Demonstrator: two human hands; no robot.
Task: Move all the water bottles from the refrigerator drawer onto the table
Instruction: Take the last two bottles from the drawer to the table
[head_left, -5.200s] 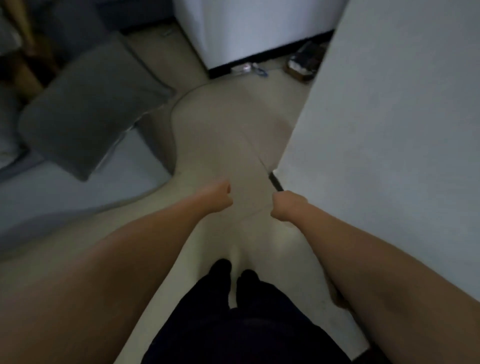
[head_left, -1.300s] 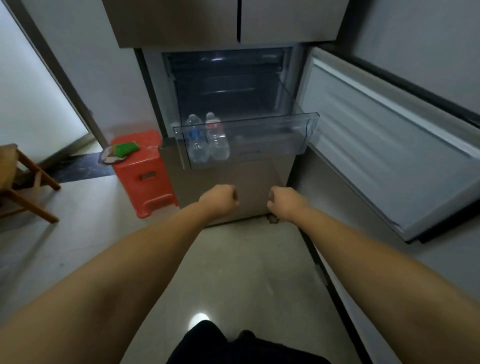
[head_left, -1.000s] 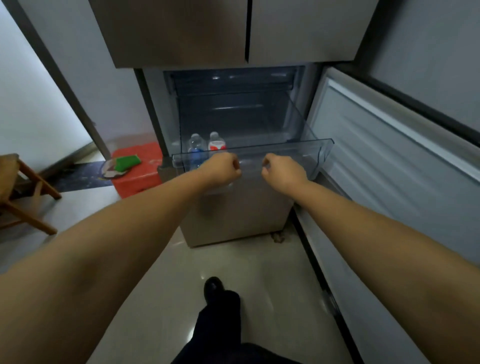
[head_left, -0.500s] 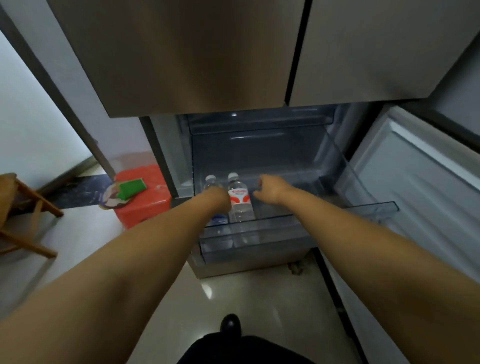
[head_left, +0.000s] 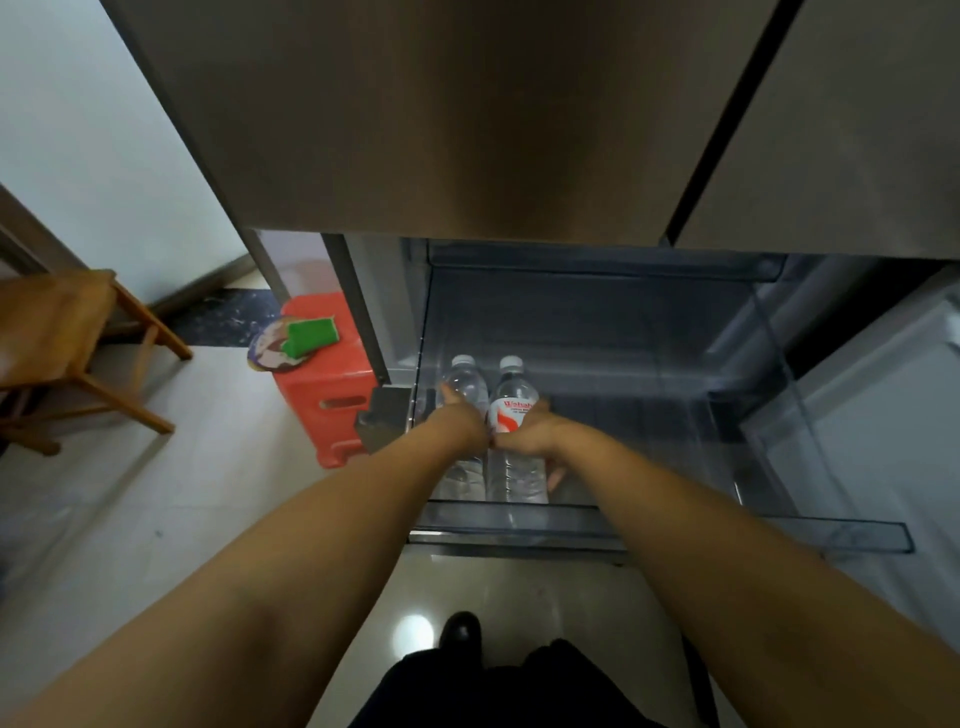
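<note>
Two clear water bottles stand side by side at the left end of the pulled-out clear refrigerator drawer (head_left: 675, 525). My left hand (head_left: 460, 418) wraps around the left bottle (head_left: 465, 376), which has a white cap. My right hand (head_left: 532, 434) grips the right bottle (head_left: 511, 410), the one with a red and white label; my fingers curl round its right side. Both bottles are upright and their lower parts show through the drawer front.
The closed upper fridge doors (head_left: 467, 114) hang right above the drawer. The open lower door (head_left: 883, 415) stands at the right. A red plastic stool (head_left: 322, 395) with a green item sits left of the fridge, a wooden chair (head_left: 57, 332) farther left.
I stepped up to the fridge. Both hands reached from the drawer's front edge down into the drawer and closed around the two bottles.
</note>
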